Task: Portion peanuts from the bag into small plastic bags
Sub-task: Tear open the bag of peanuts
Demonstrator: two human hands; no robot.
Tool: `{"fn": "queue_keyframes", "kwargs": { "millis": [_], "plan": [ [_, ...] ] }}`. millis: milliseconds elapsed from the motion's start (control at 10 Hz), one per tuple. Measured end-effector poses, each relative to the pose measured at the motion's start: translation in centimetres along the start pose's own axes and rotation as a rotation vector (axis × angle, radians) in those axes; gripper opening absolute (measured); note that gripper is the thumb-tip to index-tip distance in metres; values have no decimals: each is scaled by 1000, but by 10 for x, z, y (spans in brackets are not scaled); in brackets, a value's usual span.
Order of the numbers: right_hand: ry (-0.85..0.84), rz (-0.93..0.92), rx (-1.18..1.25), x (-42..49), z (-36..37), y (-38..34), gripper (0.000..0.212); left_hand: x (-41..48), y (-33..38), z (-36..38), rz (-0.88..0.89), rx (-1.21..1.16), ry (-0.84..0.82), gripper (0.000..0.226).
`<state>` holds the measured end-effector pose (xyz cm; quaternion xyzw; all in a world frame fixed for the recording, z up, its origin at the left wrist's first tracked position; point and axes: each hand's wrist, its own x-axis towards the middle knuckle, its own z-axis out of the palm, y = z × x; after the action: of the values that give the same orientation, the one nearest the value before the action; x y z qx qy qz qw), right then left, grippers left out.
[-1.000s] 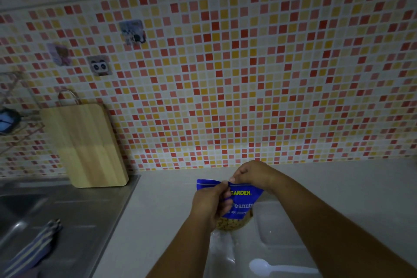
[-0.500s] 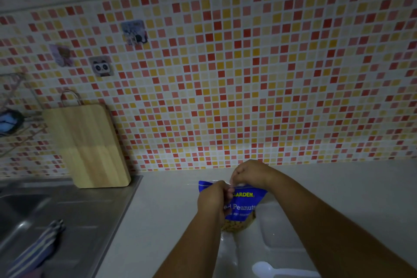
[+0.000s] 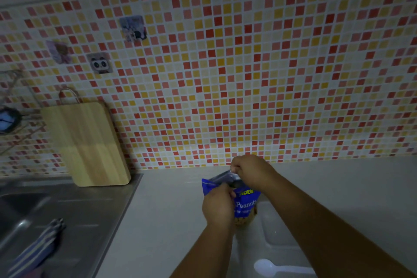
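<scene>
A blue peanut bag (image 3: 247, 202) stands upright on the pale counter, with peanuts showing through its clear lower part. My left hand (image 3: 217, 206) pinches the near side of the bag's top edge. My right hand (image 3: 250, 170) pinches the far side of the top, which is pulled apart so the silvery inside shows. Small clear plastic bags (image 3: 275, 230) lie flat on the counter just right of and below the peanut bag. A white plastic spoon (image 3: 270, 267) lies on them near the bottom edge.
A wooden cutting board (image 3: 88, 144) leans against the mosaic tile wall at the left. A steel sink (image 3: 45, 210) with a striped cloth (image 3: 38, 248) fills the lower left. The counter (image 3: 349, 187) extends to the right.
The top of the peanut bag has been pulled open: my right hand moved back toward the wall and my left hand drew toward me, exposing the silvery lining.
</scene>
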<state>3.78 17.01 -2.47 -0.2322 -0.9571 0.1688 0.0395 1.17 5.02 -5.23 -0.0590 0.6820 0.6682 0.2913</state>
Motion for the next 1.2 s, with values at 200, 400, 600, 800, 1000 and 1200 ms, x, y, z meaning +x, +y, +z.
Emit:
{"fn": "queue_keyframes", "kwargs": {
  "millis": [200,400,600,800,1000,1200],
  "plan": [
    [134,28,22,9,-1,-3,23,-10,-11,-9,141,64,30,28],
    [196,79,311,0,3,2,19,-3,-6,-25,274,119,81,26],
    [227,220,629,-21,12,14,24,0,19,-32,203,-193,-118,24],
    [257,288,756,-23,28,8,30,11,9,-30,174,-96,-318,42],
    [304,293,747,-26,30,5,32,12,9,-30,197,-22,-360,43],
    [295,309,808,-31,29,7,30,8,12,-36,160,-5,-349,40]
  ]
}}
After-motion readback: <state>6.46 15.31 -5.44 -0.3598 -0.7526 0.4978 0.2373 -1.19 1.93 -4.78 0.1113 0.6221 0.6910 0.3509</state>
